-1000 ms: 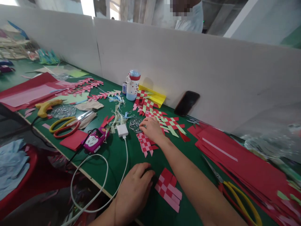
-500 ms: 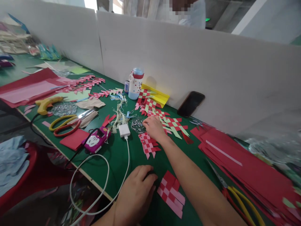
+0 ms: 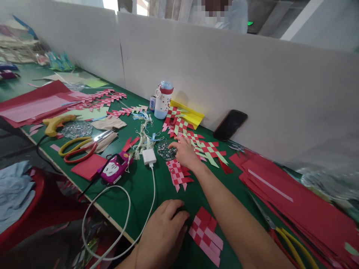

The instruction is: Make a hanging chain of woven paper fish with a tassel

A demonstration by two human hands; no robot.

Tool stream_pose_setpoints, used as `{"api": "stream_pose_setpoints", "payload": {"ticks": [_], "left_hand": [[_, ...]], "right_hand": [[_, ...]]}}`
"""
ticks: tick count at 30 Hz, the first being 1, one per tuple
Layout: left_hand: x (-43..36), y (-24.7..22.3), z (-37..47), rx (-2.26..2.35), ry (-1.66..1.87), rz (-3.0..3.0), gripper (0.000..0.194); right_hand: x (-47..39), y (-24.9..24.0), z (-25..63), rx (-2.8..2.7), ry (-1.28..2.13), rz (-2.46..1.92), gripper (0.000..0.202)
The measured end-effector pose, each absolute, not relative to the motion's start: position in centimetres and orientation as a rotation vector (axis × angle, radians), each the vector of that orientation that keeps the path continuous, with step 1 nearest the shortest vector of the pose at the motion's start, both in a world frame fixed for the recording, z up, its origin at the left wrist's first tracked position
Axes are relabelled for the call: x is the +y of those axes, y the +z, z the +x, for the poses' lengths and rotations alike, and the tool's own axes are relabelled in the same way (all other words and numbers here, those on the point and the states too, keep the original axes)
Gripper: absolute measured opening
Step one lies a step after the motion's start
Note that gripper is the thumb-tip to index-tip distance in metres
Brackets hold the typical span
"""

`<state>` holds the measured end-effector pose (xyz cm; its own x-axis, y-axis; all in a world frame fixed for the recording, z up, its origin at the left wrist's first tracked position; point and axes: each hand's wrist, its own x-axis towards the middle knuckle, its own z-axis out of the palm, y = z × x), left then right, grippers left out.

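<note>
My right hand reaches over a clear round dish of small black-and-white googly eyes. Its fingers are slightly apart at the dish's right side; I make out nothing held. Just in front of the dish lies a red-and-pink woven paper fish with an eye near its top left corner. My left hand rests on the green table near the front edge, fingers loosely curved with a gap between thumb and forefinger, holding nothing visible. Right of it, below my right forearm, lies a woven red-and-pink paper piece with loose strip ends.
A white charger with a looping cable lies left of the dish. Around are tassels, scissors, a glue gun, a bottle, woven fish, a phone, red paper and other scissors.
My right hand has shifted slightly at the dish, and its fingers look a little more spread. My left hand stays almost in place. The whole view has moved slightly.
</note>
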<state>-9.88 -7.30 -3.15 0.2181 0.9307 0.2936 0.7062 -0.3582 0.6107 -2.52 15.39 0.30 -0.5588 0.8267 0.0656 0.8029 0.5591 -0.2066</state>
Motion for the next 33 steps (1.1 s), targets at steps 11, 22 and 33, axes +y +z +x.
{"api": "stream_pose_setpoints", "payload": {"ticks": [11, 22, 33], "left_hand": [[-7.3, -3.1, -9.8, 1.524, 0.896, 2.154, 0.025], [-7.4, -2.8, -9.8, 1.507, 0.879, 2.124, 0.025], [-7.4, -2.8, -9.9, 1.513, 0.91, 2.104, 0.026]], "right_hand": [[15.4, 0.4, -3.0, -2.692, 0.188, -1.271, 0.042], [15.3, 0.2, -4.7, -2.69, 0.183, -1.134, 0.025], [16.0, 0.2, -4.4, -2.587, 0.233, -1.201, 0.015]]}}
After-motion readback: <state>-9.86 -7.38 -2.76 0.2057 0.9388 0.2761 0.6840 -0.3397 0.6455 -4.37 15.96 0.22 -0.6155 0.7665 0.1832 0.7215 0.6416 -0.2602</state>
